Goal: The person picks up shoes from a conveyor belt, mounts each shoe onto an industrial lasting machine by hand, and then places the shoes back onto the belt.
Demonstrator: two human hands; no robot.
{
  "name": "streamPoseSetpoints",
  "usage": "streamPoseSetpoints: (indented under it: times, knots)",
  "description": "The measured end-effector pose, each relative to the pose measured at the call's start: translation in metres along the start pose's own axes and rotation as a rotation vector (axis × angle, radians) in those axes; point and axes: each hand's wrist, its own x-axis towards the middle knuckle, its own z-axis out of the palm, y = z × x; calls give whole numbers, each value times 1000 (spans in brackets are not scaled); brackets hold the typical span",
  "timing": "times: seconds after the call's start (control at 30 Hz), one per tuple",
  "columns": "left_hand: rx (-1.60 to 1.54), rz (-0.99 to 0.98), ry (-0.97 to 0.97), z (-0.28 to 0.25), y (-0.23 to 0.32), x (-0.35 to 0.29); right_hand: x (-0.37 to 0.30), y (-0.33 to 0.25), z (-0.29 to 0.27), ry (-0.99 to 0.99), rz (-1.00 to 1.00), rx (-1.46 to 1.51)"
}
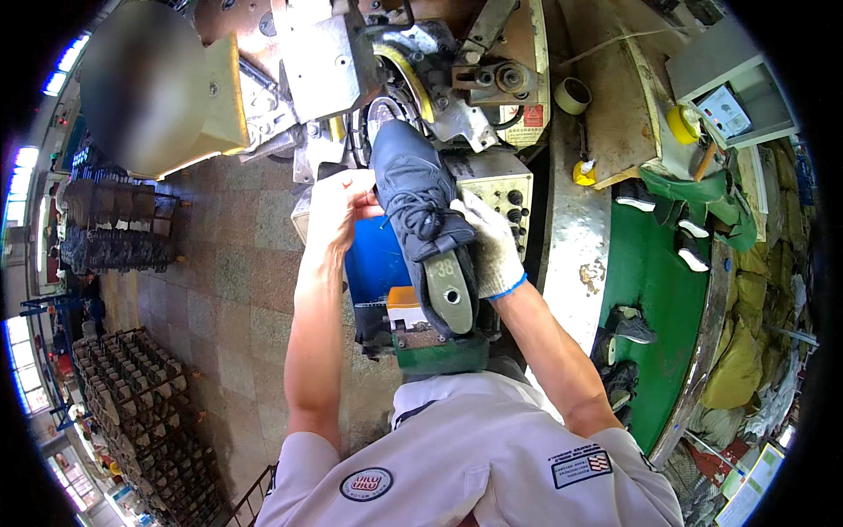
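A dark lace-up shoe upper (417, 198) sits on a green shoe last (448, 290), its toe pointing away from me into the machine (413, 79). My left hand (349, 204) is bare. Its curled fingers grip the upper's left edge near the toe and laces. On my right hand (490, 248) is a whitish work glove with a blue cuff. That hand wraps the upper's right side by the ankle, its thumb beside the laces and the other fingers hidden underneath. The toe touches or nearly touches the machine's metal parts; I cannot tell which.
Behind the shoe stands a control box (505, 198) with black knobs. Below it are a blue surface (376, 263) and a green-edged support (443, 354). At right, several shoes lie on a green conveyor belt (645, 285). Shoe racks (132, 422) stand at left on the tiled floor.
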Motion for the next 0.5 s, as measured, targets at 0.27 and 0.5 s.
streamPoseSetpoints:
  times: [0.27,0.5]
  knots:
    - [-29,171,251,2,16,22,47,22,24,15,-81,219]
    - [-85,219,313,8,2,20,86,55,27,179,-151,175]
